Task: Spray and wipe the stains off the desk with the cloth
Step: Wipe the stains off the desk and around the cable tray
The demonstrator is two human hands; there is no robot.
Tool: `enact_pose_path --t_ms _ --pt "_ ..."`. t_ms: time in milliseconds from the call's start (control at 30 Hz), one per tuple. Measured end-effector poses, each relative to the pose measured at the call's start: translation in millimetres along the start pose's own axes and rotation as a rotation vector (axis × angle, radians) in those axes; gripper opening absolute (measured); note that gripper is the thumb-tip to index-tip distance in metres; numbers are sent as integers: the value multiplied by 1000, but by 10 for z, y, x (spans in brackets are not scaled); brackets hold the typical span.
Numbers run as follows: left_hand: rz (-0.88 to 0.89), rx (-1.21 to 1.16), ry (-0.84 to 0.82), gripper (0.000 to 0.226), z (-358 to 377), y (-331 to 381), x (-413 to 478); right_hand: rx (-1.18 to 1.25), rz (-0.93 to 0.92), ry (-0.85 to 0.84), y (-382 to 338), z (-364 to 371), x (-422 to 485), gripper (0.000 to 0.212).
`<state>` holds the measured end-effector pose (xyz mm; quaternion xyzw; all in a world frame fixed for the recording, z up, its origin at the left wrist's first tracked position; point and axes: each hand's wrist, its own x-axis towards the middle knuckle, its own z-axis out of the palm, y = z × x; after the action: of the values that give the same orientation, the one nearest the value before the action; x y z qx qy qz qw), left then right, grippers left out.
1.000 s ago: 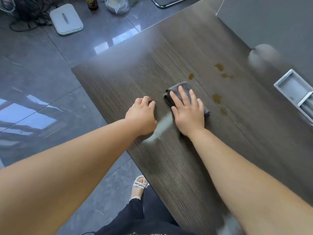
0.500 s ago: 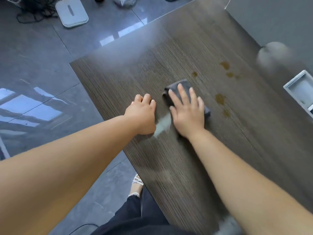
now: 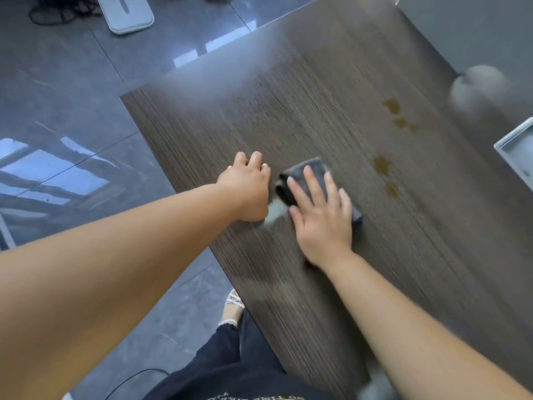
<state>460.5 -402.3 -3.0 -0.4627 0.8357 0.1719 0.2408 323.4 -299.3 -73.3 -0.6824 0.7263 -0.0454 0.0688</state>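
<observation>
1. My right hand [image 3: 320,215] lies flat on the folded dark grey cloth [image 3: 313,168], with straight, spread fingers and the palm bearing down. I use a flat press rather than a pinch, so the load spreads over the whole pad and it drags evenly.
2. The cloth sits on the counter [image 3: 317,90], just right of my left hand. Its far corner and left fold show past my fingertips. Folded thick, it makes a firm pad under the palm.
3. My left hand [image 3: 248,189] holds nothing. Its fingers are curled under and it rests on the wood just beside the cloth. I judge it a brace for my weight as I lean over.
4. A pale wet smear [image 3: 275,212] lies between the two hands, at the cloth's near left corner. It is probably spray not yet taken up.
5. The brown stains are to the right of the cloth and apart from it. The closest [image 3: 382,165] is near the cloth's far corner, one [image 3: 392,190] lies nearer me, and two [image 3: 392,105] lie farther off. None is under the cloth, so most of the wiping looks undone.
6. The likely next move is to slide the pad right across the closest blotch. The risk is smearing brown along the grain rather than lifting it.
7. A blurred pale round thing [image 3: 478,88] sits at the far right, and I cannot tell what it is. A grey recessed tray [image 3: 516,145] sits at the right edge.
</observation>
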Motion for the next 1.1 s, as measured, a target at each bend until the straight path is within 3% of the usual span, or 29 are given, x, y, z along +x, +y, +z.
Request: enact_pose_path --t_ms 200,333,500,600,733,900,1000,1100 --pt "-5 -6 -26 70 19 -23 -20 15 256 -94 184 -136 744 50" --pt "17 -1 -17 70 35 -37 -30 -6 126 19 -10 -32 -56 50" --pt "-14 -20 -49 50 -23 14 -10 8 -34 -35 109 -38 -722 48" --pt "-25 -2 -59 44 -48 31 1 -28 33 -22 256 -81 -203 50" --pt "-61 -31 -19 43 -22 61 23 32 305 -79 341 -177 431 50" --pt "-96 -65 52 45 -68 154 47 -29 151 20 140 -58 -520 51" --pt "120 101 152 67 -33 334 105 -38 97 17 223 -38 -1060 50" --pt "253 141 68 95 -33 496 153 -34 111 35 376 -47 -827 49"
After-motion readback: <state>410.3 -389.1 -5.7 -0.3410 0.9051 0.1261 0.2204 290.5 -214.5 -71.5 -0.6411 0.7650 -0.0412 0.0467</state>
